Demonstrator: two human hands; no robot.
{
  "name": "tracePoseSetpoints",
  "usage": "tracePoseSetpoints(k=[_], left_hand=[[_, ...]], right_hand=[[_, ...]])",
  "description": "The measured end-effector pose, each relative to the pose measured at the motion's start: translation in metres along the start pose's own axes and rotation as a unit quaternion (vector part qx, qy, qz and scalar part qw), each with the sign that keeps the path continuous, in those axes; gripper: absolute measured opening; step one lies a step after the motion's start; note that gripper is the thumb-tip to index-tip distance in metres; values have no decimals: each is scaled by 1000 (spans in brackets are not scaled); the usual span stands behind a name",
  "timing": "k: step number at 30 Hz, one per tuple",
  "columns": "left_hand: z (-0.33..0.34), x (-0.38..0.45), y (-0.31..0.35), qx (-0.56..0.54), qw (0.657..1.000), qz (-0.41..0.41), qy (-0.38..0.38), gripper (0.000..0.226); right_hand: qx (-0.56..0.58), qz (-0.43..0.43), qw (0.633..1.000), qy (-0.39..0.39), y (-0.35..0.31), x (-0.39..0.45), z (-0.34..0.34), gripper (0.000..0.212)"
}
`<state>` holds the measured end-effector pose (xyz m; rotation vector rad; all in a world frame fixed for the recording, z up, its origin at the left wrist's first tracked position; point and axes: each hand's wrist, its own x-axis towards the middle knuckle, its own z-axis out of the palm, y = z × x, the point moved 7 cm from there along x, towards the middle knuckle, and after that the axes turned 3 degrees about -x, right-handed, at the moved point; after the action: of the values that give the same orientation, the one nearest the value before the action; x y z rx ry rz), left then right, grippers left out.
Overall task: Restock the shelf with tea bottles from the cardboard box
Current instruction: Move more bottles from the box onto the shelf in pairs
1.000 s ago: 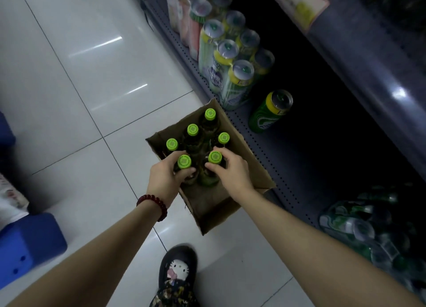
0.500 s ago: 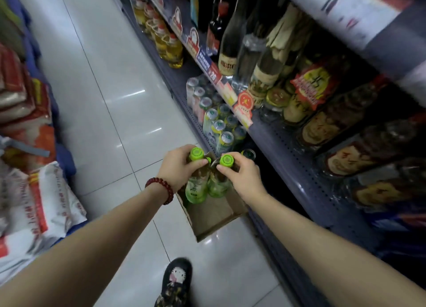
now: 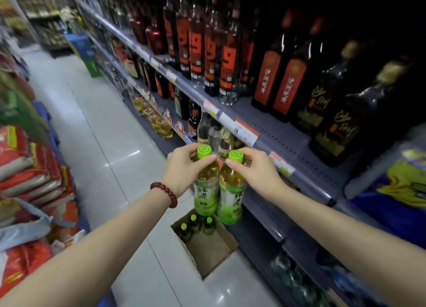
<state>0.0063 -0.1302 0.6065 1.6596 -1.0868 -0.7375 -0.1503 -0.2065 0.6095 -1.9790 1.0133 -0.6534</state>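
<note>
- Head view: one tea bottle (image 3: 205, 187) is held by the left hand (image 3: 182, 169), another tea bottle (image 3: 231, 191) by the right hand (image 3: 255, 168), both near the caps, above the cardboard box (image 3: 208, 249).
- Both should be kept upright and set gently on the shelf (image 3: 288, 145).

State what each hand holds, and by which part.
Left hand grips the left bottle at its neck; right hand grips the right bottle likewise.

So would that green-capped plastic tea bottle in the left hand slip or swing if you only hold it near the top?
Probably a little. The green-capped plastic tea bottle looks nearly full, so it is likely heavy for its size. The left hand holds only its neck, so the body may swing. Its smooth plastic could be slippery, though the cap's rim should help stop it sliding.
</note>
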Motion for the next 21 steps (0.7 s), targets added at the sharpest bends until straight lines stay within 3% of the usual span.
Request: tracePoseSetpoints(k=[13,21], left_hand=[[-27,-20,264,91,972,215,-34,19],[-8,-49,380,22,957,274,-94,24]], right_hand=[[-86,-32,974,205,-186,-52,-185,23],[-148,-9,944,296,-253,-111,-283,46]])
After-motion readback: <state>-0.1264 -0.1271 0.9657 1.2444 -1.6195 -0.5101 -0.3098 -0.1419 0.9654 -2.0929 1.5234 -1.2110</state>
